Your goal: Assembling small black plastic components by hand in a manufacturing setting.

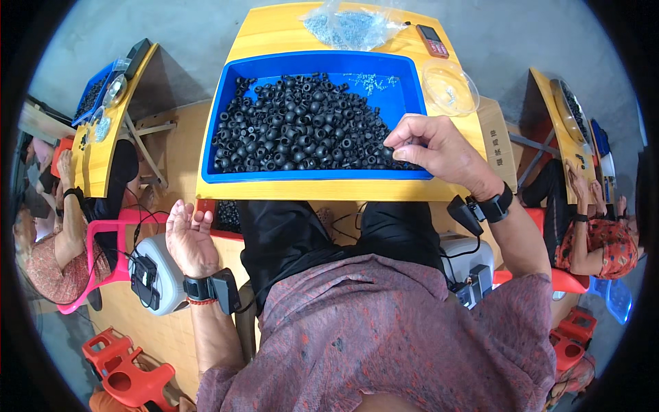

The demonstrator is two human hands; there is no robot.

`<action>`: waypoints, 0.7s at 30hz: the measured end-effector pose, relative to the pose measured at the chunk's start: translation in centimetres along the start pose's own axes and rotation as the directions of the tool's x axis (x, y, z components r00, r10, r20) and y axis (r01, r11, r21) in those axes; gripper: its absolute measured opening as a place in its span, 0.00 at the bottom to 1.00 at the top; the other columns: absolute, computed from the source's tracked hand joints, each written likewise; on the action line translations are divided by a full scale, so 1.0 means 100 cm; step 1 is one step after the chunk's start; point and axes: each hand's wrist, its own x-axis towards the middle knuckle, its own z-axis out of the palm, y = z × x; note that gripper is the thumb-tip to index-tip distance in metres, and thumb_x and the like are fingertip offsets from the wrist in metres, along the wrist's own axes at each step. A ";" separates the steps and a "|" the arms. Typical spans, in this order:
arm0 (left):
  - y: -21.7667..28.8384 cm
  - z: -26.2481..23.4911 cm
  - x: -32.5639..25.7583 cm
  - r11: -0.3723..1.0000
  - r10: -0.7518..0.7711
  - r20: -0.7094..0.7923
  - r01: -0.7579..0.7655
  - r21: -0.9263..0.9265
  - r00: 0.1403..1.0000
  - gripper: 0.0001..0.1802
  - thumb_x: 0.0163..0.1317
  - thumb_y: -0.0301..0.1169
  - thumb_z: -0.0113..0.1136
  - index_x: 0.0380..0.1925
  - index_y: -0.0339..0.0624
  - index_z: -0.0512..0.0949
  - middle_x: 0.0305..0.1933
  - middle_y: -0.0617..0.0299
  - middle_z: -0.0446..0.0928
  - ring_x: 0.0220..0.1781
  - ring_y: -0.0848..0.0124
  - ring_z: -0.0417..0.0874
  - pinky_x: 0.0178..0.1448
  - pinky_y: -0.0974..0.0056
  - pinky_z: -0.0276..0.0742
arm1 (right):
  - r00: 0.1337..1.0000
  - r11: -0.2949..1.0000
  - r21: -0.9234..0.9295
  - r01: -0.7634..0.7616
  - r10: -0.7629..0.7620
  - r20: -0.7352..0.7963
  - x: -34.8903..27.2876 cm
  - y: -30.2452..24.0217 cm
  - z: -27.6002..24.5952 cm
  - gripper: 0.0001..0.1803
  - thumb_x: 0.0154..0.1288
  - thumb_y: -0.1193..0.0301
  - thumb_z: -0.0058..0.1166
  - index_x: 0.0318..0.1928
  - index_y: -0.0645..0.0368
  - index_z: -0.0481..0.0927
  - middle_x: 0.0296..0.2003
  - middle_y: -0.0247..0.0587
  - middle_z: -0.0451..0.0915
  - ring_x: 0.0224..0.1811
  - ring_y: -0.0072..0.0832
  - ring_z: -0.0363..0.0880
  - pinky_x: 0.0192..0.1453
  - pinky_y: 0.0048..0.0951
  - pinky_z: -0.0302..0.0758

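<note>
A blue tray point(312, 176) on the yellow table holds a broad heap of small black, hollow, rounded parts point(295, 120). Over its lower right corner is my right hand point(439, 147), thumb and fingers pinched together; whatever is between the fingertips is too small or hidden to make out. My left hand point(189, 237) is below the table's front left edge, palm up, fingers partly curled and apart, with nothing visible in it. Small pale bits point(374, 84) lie in the tray's far right part.
Beyond the tray are a clear plastic bag point(353, 27) of pale blue bits and a red phone point(432, 41). A round clear dish point(451, 88) stands right of the tray. Beneath the table's left edge sits a red container point(226, 234) with dark parts. People work at tables on both sides.
</note>
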 end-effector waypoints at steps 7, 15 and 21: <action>-0.003 0.037 -0.030 1.000 0.013 0.195 -0.012 -0.004 0.981 0.09 0.69 0.29 0.59 0.46 0.38 0.77 0.37 0.60 0.80 0.32 0.72 0.81 0.38 0.63 0.85 | 0.997 0.944 0.321 -0.083 0.077 0.030 -0.002 0.004 -0.002 0.07 0.71 0.73 0.56 0.44 0.63 0.82 0.33 0.32 0.82 0.31 0.14 0.78 0.36 0.16 0.75; -0.019 0.069 -0.062 0.995 -0.092 0.353 0.071 0.071 0.931 0.09 0.71 0.31 0.58 0.47 0.39 0.77 0.37 0.63 0.80 0.33 0.73 0.81 0.39 0.65 0.85 | 0.993 0.880 0.460 -0.115 0.103 0.052 0.001 0.008 0.003 0.10 0.74 0.69 0.54 0.45 0.64 0.81 0.31 0.35 0.83 0.31 0.14 0.78 0.33 0.15 0.74; -0.030 0.084 -0.072 0.987 -0.162 0.465 0.136 0.088 0.870 0.09 0.71 0.28 0.57 0.47 0.37 0.78 0.40 0.57 0.82 0.35 0.72 0.83 0.41 0.62 0.86 | 0.993 0.800 0.589 -0.111 0.114 0.031 0.000 0.009 0.009 0.11 0.74 0.69 0.53 0.46 0.65 0.80 0.35 0.38 0.83 0.32 0.17 0.81 0.33 0.16 0.76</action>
